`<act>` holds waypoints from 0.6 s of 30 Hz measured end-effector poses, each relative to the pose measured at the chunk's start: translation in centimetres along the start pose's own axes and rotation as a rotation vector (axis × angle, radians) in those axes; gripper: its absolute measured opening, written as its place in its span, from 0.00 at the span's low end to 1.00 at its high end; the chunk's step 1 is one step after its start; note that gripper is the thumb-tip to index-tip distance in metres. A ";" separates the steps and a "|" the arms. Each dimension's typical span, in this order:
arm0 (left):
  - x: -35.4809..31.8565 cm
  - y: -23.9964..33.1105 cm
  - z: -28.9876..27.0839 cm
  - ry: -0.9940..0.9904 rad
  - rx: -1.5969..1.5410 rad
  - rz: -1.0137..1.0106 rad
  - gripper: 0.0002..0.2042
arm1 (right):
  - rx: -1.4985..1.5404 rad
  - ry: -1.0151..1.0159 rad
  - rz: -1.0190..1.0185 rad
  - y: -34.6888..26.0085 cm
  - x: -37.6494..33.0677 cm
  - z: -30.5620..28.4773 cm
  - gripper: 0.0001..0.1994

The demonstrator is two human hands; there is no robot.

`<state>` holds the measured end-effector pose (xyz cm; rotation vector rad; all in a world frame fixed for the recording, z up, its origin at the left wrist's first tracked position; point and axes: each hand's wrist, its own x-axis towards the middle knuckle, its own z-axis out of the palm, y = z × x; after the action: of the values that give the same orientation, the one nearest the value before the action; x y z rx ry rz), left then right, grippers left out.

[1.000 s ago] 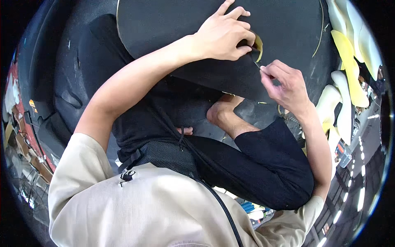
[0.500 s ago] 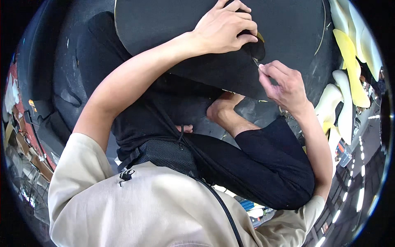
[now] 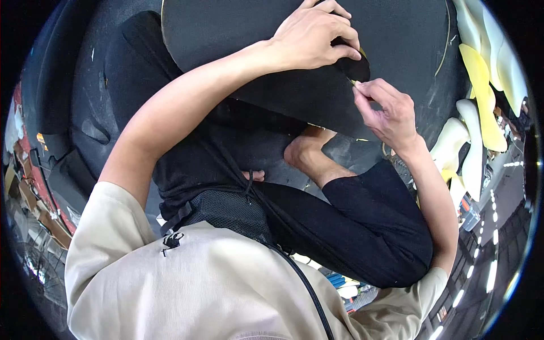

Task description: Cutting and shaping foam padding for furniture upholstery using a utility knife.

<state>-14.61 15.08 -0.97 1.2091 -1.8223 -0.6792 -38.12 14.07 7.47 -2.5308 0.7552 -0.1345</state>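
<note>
**Trimming a dark sheet across the lap**

Closest to me, the person in the beige shirt (image 3: 226, 283) is sitting cross-legged in black trousers (image 3: 362, 238), a bare foot (image 3: 306, 154) tucked under the work. Just above the knees, a large black sheet (image 3: 272, 62), flat and rounded at its edge, is resting across the lap and tilting away.

The right hand (image 3: 388, 110) is pinching narrowly around something slender at the sheet's near edge; it is too small to make out, and I cannot tell whether it is a blade or a marker. The left hand (image 3: 317, 37) is reaching across, its fingers (image 3: 340, 51) curling down and gripping a loose black flap (image 3: 354, 68) just beside the right hand's fingertips.

To my eye, doing this well means the left hand keeping the flap taut and close to the working point, fingers staying off the tool's line, while the right hand is moving in short, steady strokes.

Farther off, on the right, pale yellow and white foam shapes (image 3: 481, 90) are lying in a heap on the dark floor (image 3: 113, 68).
</note>
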 end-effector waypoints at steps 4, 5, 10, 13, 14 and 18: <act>0.0 -0.5 0.4 0.063 -0.063 -0.011 0.09 | 0.029 0.030 -0.045 -0.1 0.7 0.5 0.05; 0.0 -0.5 0.4 0.088 -0.080 -0.011 0.09 | 0.036 0.027 -0.061 -0.1 0.8 0.6 0.06; 0.6 0.1 -0.8 0.023 -0.141 -0.079 0.09 | 0.044 0.005 -0.082 -0.5 1.9 0.9 0.06; 0.7 0.4 -0.6 0.006 -0.050 -0.160 0.10 | 0.050 -0.006 -0.121 -0.9 2.7 1.0 0.06; 0.6 1.4 -0.3 0.050 0.096 -0.190 0.10 | 0.052 -0.022 -0.134 -1.0 2.8 1.0 0.06; 1.5 -0.4 -2.3 0.026 -0.487 -0.252 0.11 | 0.036 -0.027 -0.193 -1.0 3.5 1.5 0.06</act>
<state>-12.76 13.57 0.44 1.1105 -1.3790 -1.1649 -34.38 13.56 6.46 -2.5616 0.4919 -0.1765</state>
